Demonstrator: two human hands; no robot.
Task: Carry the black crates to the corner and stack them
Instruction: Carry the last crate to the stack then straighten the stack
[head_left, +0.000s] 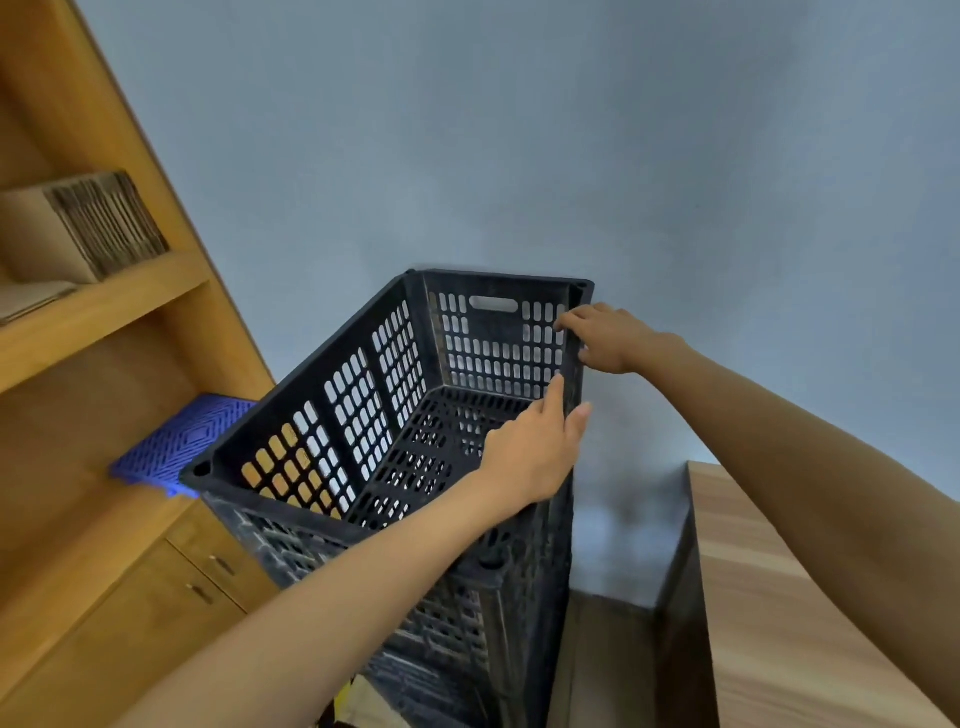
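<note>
A black perforated crate (363, 415) sits on top of a stack of black crates (457, 623) in the corner by the grey wall. My left hand (535, 452) grips the top crate's right rim, fingers over the edge and thumb outside. Farther along the same rim, near the far right corner, my right hand (608, 338) holds the edge with curled fingers. The stack's lower part is partly hidden behind my left forearm.
A wooden shelf unit (104, 364) stands to the left, holding flat cardboard (88, 228) and a blue plastic basket (176, 447). Cabinet doors (197, 582) sit below it. A wooden tabletop (805, 597) is at the right, with a narrow gap to the stack.
</note>
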